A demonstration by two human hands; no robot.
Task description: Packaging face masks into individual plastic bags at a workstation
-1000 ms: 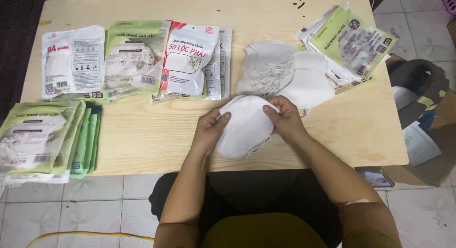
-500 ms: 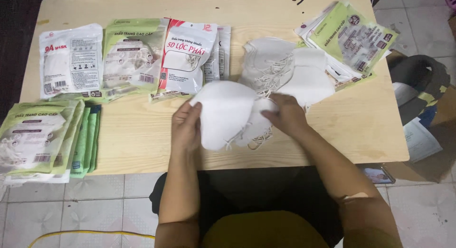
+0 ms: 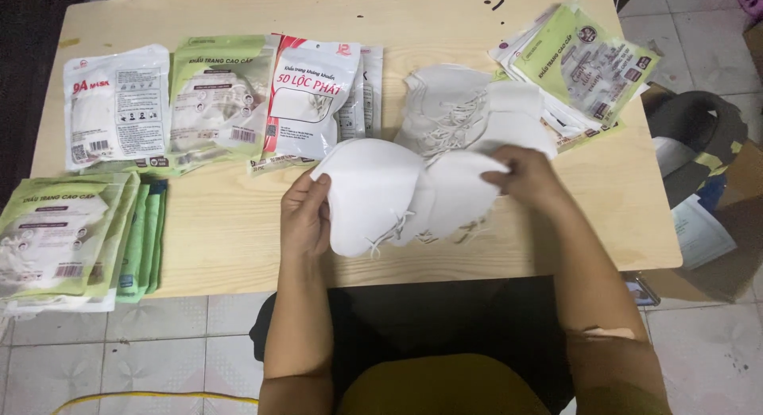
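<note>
Masks (image 3: 397, 196) now fanned wider between closed hands (image 3: 306, 216)

masks (image 3: 381, 196): plain white
table (image 3: 222, 240): pale wood
packets left of the masks (image 3: 67, 240): green and white
packet above the masks (image 3: 306, 97): white, red stripe

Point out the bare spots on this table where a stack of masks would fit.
Bare wood lies along the far edge of the table, beyond the row of mask packets, and at the near edge between the green packet stack and the left hand. The middle, around the loose white masks, is crowded.
</note>
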